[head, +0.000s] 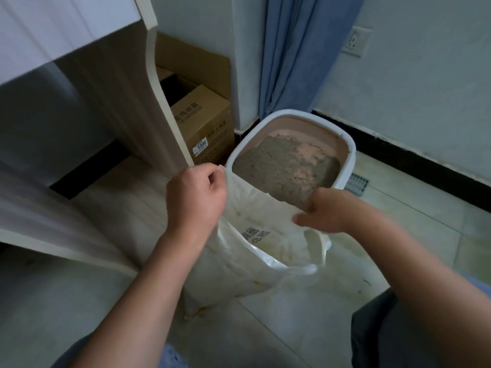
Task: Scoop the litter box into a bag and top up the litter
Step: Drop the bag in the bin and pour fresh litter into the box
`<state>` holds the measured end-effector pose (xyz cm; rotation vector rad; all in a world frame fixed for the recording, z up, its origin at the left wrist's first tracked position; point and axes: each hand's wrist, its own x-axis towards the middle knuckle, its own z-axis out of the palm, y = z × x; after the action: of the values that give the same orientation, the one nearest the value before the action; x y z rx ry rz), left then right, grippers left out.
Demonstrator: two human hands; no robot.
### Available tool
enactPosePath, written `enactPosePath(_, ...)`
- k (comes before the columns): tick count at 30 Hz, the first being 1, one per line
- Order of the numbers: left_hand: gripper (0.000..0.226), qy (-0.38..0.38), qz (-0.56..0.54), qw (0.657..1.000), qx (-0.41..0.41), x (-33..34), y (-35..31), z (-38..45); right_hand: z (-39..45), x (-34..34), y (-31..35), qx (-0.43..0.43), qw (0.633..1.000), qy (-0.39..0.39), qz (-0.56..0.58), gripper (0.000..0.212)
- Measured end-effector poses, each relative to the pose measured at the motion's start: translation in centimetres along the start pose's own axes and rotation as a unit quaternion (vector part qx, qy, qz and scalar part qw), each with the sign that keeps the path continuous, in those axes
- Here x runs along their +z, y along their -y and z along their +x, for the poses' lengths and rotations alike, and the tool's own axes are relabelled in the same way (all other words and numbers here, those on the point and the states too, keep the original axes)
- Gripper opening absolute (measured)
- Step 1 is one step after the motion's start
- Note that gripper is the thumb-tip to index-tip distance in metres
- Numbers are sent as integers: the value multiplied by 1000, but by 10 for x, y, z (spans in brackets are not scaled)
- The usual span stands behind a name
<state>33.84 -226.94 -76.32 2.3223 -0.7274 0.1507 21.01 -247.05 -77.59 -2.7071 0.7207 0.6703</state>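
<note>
A white litter box [350,152] with a pink inner wall stands on the floor against the wall. Grey litter [276,168] covers most of its bottom, with bare pink patches on the right side. In front of it a white plastic bag [239,264] with dark printed characters stands on the tiles, its mouth held wide. My left hand [195,197] is shut on the bag's left edge. My right hand [329,211] pinches the bag's far right edge, just over the near rim of the litter box. No scoop is in view.
A light wooden desk panel [148,107] rises at the left. Cardboard boxes [204,126] sit behind it. A blue curtain [300,54] hangs behind the litter box. A grey floor grate [357,184] lies to its right. My dark-trousered knee [414,330] is at the lower right.
</note>
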Motion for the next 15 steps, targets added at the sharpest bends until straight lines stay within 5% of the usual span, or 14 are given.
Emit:
enactPosePath(6, 38, 116, -15, 991, 73, 16, -16, 0, 7, 1, -3, 8, 995, -66, 71, 45)
enactPosePath(12, 42, 184, -155, 970, 9, 19, -12, 6, 19, 11, 6, -14, 985, -157, 73, 43)
enactPosePath(15, 37, 195, -127, 972, 33, 23, -10, 6, 20, 11, 7, -30, 980, -176, 86, 40)
